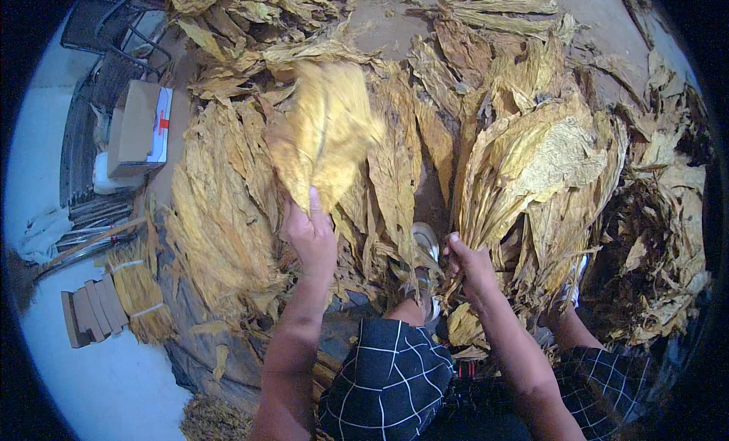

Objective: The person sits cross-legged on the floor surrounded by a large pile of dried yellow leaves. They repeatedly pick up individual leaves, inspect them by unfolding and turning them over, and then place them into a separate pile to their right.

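Note:
A yellow dried leaf, apparently tobacco (324,128), is pinched at its narrow end by my left hand (310,230); its upper part is blurred. To the right, my right hand (470,261) grips the stem ends of a fanned bundle of dried leaves (524,168), whose broad ends spread upward. Between my hands lie more long dried leaves (396,156), partly over the floor. A large stack of flattened leaves (219,213) is left of my left hand. Below my right hand rests a small curled leaf (464,325).
Leaf heaps (256,14) lie farther ahead, and a darker crumpled pile (638,253) is at right. On the left are a cardboard box (136,128), a metal-framed chair (91,20), a tied bundle of straw-like material (136,293) and cardboard pieces (94,313). My shoe (426,242) stands among leaves.

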Demonstrator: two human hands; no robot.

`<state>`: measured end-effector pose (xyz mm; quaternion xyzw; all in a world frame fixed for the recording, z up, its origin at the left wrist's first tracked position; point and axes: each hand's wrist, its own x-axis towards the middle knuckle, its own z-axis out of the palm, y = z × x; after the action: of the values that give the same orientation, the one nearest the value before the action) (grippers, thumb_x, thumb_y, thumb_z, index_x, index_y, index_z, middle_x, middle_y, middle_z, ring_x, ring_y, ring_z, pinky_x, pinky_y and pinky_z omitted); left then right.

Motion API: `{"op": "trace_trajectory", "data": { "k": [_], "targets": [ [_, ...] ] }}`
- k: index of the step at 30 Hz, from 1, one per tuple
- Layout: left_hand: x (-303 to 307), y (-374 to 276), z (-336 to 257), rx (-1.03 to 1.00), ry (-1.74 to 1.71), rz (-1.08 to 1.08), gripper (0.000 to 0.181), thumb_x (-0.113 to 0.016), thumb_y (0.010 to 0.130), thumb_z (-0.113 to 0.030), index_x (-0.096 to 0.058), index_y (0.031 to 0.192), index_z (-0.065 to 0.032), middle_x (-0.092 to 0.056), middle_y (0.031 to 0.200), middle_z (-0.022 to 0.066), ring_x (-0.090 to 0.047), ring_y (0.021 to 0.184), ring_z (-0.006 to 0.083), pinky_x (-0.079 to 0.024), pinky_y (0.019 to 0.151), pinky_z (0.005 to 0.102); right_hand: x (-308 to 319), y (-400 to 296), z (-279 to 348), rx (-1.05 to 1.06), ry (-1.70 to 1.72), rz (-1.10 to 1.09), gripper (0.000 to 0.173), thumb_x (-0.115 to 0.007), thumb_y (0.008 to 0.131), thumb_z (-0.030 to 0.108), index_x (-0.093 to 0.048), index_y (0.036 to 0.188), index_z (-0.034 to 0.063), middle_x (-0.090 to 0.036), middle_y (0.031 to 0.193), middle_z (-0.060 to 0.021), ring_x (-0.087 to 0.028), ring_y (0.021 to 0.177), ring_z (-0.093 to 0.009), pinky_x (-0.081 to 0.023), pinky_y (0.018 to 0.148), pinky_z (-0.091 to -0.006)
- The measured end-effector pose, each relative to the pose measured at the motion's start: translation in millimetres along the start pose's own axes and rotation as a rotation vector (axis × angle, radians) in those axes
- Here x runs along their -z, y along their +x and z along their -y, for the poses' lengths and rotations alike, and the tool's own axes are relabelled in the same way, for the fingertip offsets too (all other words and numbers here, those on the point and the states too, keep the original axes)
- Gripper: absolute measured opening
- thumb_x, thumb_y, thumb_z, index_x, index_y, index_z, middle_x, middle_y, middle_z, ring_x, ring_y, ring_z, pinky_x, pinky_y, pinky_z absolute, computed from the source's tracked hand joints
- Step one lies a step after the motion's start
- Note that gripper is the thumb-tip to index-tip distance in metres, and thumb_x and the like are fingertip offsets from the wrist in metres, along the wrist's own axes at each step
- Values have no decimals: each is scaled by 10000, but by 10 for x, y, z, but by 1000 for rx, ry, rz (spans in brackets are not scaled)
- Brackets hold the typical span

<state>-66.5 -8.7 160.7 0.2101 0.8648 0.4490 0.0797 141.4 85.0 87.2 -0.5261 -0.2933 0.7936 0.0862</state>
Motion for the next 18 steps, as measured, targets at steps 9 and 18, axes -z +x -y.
{"op": "trace_trajectory", "data": {
  "k": [9, 18],
  "targets": [
    [342, -310, 708, -386, 983, 771, 256, -456, 726, -23, -600, 925, -93, -553, 712, 124, -591, 645, 281, -470, 528, 377, -13, -78, 83, -23, 44, 28, 135, -550, 797, 186, -523, 796, 53, -528, 602, -25, -401, 371, -91, -333, 353, -233],
    [367, -317, 105, 653, -385, 411, 222, -427, 867, -158, -481, 1058, -58, -537, 734, 63, -415, 441, 81, -346, 366, 173, 103, -86, 13, -77, 60, 24, 124, -551, 794, 175, -512, 816, 60, -540, 602, -28, -388, 385, -88, -316, 359, -228]
  ]
}}
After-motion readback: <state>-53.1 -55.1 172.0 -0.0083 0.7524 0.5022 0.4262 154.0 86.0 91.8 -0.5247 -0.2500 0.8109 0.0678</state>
